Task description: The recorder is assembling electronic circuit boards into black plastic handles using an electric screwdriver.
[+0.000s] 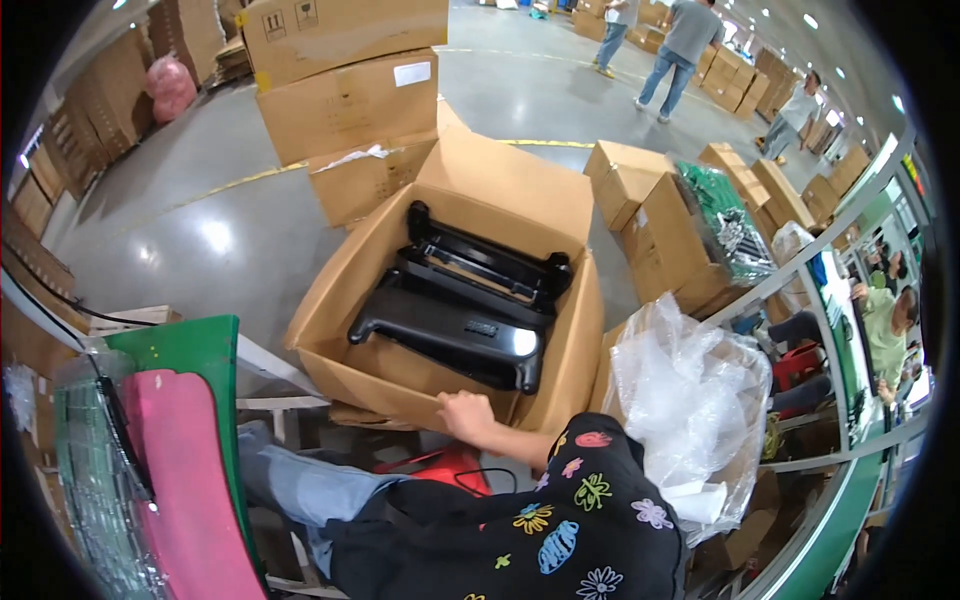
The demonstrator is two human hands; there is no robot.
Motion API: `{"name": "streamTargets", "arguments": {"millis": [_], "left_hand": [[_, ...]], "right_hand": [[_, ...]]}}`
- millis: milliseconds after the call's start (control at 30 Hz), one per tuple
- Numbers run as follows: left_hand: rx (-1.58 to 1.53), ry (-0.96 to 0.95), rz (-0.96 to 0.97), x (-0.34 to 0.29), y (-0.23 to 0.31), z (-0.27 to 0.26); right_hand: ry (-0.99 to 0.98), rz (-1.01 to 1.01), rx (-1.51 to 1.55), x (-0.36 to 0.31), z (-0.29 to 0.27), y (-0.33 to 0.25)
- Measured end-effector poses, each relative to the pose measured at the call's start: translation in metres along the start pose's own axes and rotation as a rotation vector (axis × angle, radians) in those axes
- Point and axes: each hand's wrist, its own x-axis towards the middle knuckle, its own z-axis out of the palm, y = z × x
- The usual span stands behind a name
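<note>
Right hand (467, 415): fingers curled over the near rim of the open carton, holding its edge.
Left hand: out of view, so I cannot tell its state.
Open carton (375, 395): on the far side of the right hand, its far flap standing up.
Black moulded parts (440, 325): inside the carton, one behind the other, the nearer broad and smooth.
Clear plastic wrap (680, 390): crumpled, just right of the carton.
Pink sheet (185, 460): to the left, beside a green panel (228, 400).
Stacked cartons (350, 100): beyond the open one, toward the left.
People (685, 45): well apart, across the grey floor (520, 95).
</note>
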Motion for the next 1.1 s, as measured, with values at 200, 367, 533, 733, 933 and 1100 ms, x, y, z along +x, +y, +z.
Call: {"name": "streamTargets", "arguments": {"millis": [200,367,533,733,933,1100], "left_hand": [[-0.220,-0.064,-0.036,-0.010,0.001,0.036],[-0.446,-0.131,-0.133,-0.041,0.007,0.084],[-0.758,-0.329,-0.355,-0.068,0.036,0.124],[-0.907,-1.427,-0.289,-0.169,0.020,0.176],[-0.794,-1.489,-0.558,-0.216,0.001,0.167],[-0.744,-1.464,-0.640,-0.219,-0.003,0.171]], "right_hand": [[0.216,-0.127,0.068,-0.007,0.024,0.002],[0.210,-0.089,0.036,-0.009,0.026,0.014],[0.187,-0.121,0.025,-0.006,0.024,-0.009],[-0.291,0.125,0.947,-0.010,0.026,-0.016],[-0.135,0.553,0.102,0.057,0.078,0.050],[-0.296,0.683,0.014,0.076,0.128,0.062]]}}
